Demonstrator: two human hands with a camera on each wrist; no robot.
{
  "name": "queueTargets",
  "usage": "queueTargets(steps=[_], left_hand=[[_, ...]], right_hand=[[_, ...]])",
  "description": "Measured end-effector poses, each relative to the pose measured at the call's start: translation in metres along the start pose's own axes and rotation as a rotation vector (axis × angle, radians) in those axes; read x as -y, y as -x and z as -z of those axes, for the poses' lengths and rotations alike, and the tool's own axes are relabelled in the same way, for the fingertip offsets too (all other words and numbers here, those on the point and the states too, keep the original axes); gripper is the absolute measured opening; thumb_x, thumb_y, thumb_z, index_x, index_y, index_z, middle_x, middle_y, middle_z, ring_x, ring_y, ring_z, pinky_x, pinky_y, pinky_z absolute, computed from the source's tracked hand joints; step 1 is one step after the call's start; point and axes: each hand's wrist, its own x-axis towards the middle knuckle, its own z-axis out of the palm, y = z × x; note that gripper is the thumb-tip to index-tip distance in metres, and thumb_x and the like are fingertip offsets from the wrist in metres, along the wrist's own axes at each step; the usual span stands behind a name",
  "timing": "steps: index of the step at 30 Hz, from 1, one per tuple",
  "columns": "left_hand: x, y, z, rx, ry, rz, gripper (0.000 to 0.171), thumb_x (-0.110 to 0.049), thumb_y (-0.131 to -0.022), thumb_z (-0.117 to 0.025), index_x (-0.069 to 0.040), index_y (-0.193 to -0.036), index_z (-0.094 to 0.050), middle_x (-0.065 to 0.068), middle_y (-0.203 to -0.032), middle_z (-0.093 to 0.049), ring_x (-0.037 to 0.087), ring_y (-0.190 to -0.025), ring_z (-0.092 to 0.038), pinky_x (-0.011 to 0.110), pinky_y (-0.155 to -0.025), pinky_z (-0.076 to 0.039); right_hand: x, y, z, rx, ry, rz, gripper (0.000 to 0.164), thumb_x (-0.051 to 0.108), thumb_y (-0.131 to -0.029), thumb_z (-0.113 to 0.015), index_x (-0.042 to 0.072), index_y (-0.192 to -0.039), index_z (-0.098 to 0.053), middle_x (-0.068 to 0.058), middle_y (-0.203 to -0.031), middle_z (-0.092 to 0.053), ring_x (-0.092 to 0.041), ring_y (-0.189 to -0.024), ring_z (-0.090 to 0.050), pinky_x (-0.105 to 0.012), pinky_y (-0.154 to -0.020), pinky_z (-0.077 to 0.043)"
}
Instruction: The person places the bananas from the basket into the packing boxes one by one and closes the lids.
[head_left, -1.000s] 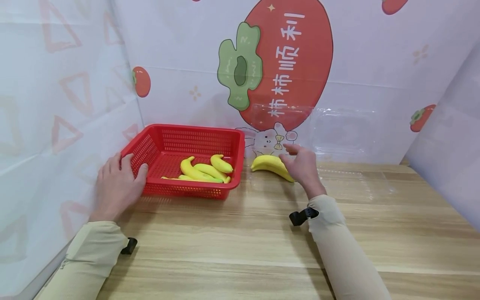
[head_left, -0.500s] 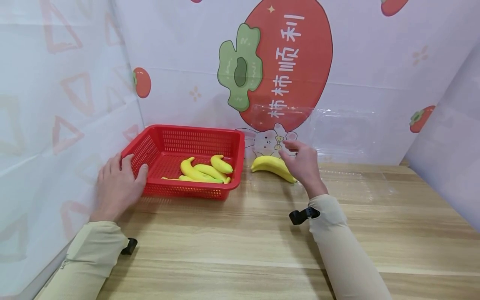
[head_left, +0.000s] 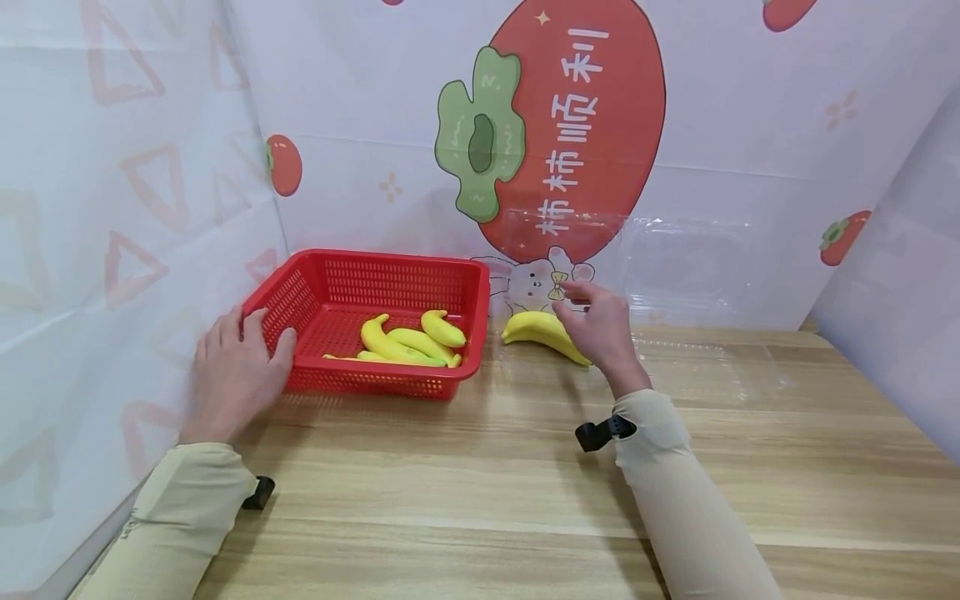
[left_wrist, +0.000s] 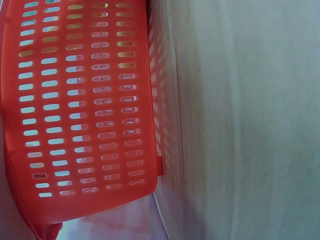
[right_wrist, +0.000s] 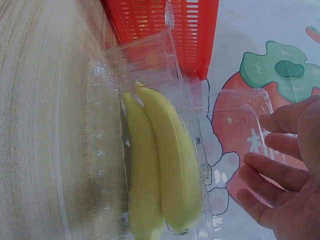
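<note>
I see red basket (head_left: 367, 380) far left, clear box (right_wrist: 145, 54) right of it. Left hand (head_left: 234, 371) on basket's near-left corner, fingers extended; right hand (head_left: 602, 332) above box, fingers apart. Yellow bananas (head_left: 386, 343) in basket, banana pair (right_wrist: 172, 160) in box.

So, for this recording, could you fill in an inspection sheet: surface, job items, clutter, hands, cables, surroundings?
Surface: wood-grain table.
Job items: red basket with several yellow bananas inside; clear box, lid up, at least one banana in it.
Clutter: nothing seen.
Left hand: resting at the basket's near left corner.
Right hand: by the box, fingers apart, holding nothing.
Cables: nothing seen.
Surroundings: pale backdrop behind and on both sides, printed with red fruit, a rabbit and white characters.
</note>
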Motion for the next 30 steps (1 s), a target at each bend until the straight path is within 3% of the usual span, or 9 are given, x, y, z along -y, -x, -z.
queueTargets(steps=[11,30], left_hand=[[0.0004,-0.0014,0.0002,0.010,0.018,0.031,0.086,-0.051,-0.107,-0.036,0.018,-0.158,-0.023,0.044,-0.161,-0.025,0.062,-0.144,-0.026,0.075,-0.121,-0.020],[-0.0016,0.0006,0.0044,0.050,0.034,0.088,0.095,-0.052,-0.105,-0.041,0.018,-0.161,-0.008,0.046,-0.161,-0.019,0.063,-0.145,-0.023,0.076,-0.122,-0.020]], right_hand=[[0.0056,0.0015,0.0006,-0.003,-0.003,0.022,0.042,0.024,-0.103,-0.069,0.009,-0.142,-0.067,-0.018,-0.137,-0.072,-0.037,-0.127,-0.065,-0.053,-0.111,-0.055],[0.0069,0.0014,-0.0044,-0.001,-0.011,0.044,0.042,0.025,-0.102,-0.068,0.009,-0.141,-0.068,-0.018,-0.136,-0.072,-0.036,-0.126,-0.067,-0.052,-0.113,-0.054]])
